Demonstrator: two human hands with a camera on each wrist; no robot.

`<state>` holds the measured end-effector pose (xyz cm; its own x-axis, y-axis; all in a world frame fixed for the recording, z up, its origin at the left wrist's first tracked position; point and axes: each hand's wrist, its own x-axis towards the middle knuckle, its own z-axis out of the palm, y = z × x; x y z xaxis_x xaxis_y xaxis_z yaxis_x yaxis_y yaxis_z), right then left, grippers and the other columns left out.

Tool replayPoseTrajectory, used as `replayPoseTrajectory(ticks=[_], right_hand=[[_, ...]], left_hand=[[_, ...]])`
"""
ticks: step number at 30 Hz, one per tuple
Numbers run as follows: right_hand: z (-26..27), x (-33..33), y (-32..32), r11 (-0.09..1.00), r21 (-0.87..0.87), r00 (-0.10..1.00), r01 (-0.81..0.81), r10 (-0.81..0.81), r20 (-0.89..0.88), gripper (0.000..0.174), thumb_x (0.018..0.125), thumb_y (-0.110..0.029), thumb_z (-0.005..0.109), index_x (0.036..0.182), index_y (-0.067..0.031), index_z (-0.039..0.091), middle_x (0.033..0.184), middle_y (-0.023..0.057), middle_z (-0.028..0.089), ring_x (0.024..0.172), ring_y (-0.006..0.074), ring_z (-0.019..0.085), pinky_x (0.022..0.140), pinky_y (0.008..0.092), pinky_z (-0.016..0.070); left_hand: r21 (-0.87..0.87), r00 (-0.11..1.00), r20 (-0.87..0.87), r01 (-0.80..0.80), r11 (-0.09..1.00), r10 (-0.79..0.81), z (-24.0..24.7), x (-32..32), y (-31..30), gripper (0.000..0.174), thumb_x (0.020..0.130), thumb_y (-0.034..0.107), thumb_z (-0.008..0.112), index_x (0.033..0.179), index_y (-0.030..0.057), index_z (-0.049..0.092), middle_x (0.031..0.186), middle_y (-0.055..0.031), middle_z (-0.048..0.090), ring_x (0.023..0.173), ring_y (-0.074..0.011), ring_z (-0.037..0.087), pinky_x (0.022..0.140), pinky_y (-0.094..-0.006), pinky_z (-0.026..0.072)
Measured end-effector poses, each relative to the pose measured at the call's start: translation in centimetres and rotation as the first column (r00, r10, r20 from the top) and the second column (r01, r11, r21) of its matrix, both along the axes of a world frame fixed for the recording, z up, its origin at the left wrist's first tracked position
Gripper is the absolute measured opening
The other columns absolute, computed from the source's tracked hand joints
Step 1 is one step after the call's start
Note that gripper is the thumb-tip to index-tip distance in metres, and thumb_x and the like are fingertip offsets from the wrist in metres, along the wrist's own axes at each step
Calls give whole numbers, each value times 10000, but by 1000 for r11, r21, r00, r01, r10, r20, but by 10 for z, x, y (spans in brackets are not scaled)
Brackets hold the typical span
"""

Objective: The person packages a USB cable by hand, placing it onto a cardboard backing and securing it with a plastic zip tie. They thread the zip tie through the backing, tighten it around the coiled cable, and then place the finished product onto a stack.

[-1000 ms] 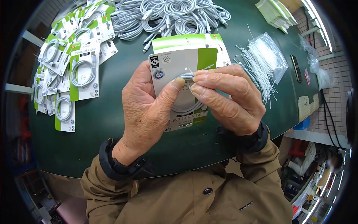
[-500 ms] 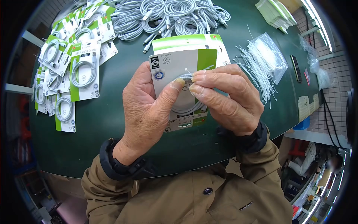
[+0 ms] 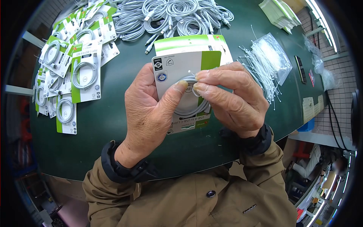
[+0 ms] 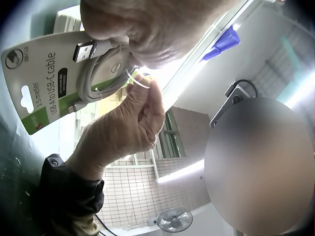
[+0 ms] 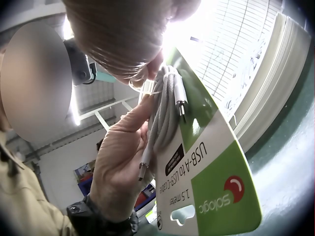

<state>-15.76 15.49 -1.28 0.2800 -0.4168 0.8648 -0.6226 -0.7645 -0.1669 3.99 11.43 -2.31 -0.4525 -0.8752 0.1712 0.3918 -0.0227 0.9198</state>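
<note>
My left hand (image 3: pixel 149 109) grips one printed card (image 3: pixel 177 64) with one coiled grey cable (image 3: pixel 194 111) on it, the thumb pressed over the coil and the fingers mostly out of sight behind the card. My right hand (image 3: pixel 238 100), just beside that thumb, pinches a thin white tie (image 4: pixel 138 81) at the coil; its tail is lost under my fingertips, and I can't be sure whether it is drawn tight.

My fingers also cover part of the coil. I count two plugs, the USB-A plug (image 4: pixel 84 50) and the USB-C plug (image 4: pixel 73 107), both pointing towards the card's one hang hole (image 4: pixel 26 99). The card's long axis runs from beyond my hands back towards my body, hang hole nearest me, lettering upside down.

Just past my hands lies one stack of cards (image 3: pixel 177 42), and farther off a pile of cables (image 3: pixel 170 15) too tangled to count. Left of my left hand, packaged cables (image 3: pixel 85 75) overlap, also past counting. Right of my right hand, loose ties (image 3: pixel 259 72) spread by one clear bag (image 3: pixel 278 60).
</note>
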Motion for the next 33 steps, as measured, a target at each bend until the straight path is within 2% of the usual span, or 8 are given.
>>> replayPoseTrajectory(ticks=[6,9,14,18,26,28,31,33], right_hand=[[3,5,-1,997,47,998,54,-55,25,341,724,61,819,1045,-41,769,993,117,737,831,265,716,691,346,596],[4,5,-6,994,36,993,108,-109,51,332,665,25,801,982,-71,778,923,66,737,767,238,682,635,333,572],[9,2,-9,993,87,996,85,-88,21,309,683,15,798,975,-75,753,913,41,738,718,215,655,588,324,553],[9,1,-7,993,62,995,103,-102,-22,319,694,-14,781,1005,-73,737,929,39,733,694,208,641,559,321,545],[37,0,5,926,362,994,110,-108,-27,318,720,29,853,1006,-81,768,926,66,724,923,237,697,750,345,581],[36,0,4,927,370,991,66,-105,86,325,716,20,852,1016,-71,769,930,62,707,909,248,699,723,348,587],[37,-7,2,904,427,922,-12,-155,355,248,840,-5,819,1081,-21,766,933,51,730,874,170,710,730,309,585],[34,-13,2,830,537,720,-151,-280,635,181,923,-51,789,1090,11,759,931,45,743,848,114,701,726,287,574]], left_hand=[[-54,999,34,9,998,-7,0,-1,2,318,1014,28,681,1299,-55,569,1197,-146,727,1079,-148,695,924,-293,575],[-74,999,49,25,997,-22,2,-1,5,303,1013,27,677,1285,-51,569,1193,-135,722,1075,-140,686,920,-290,569],[-73,997,71,15,997,-10,0,-1,4,286,1012,37,686,1260,-41,569,1188,-121,718,1062,-127,679,914,-289,562],[-57,996,85,23,998,-18,2,1,3,284,1016,47,687,1256,-39,563,1186,-127,719,1071,-134,684,926,-298,566],[-69,998,60,22,997,-18,4,1,4,309,1005,39,693,1268,-40,551,1182,-140,717,1076,-143,689,938,-306,573],[-70,997,70,31,997,-26,4,2,2,315,1002,35,694,1271,-41,550,1185,-145,717,1079,-148,691,941,-307,574],[-42,997,54,53,998,-51,7,4,-1,325,998,20,689,1281,-44,543,1190,-153,715,1084,-160,698,947,-311,578],[-36,995,45,95,995,-93,11,7,0,334,993,3,684,1290,-45,537,1193,-156,715,1086,-165,701,951,-316,579]])
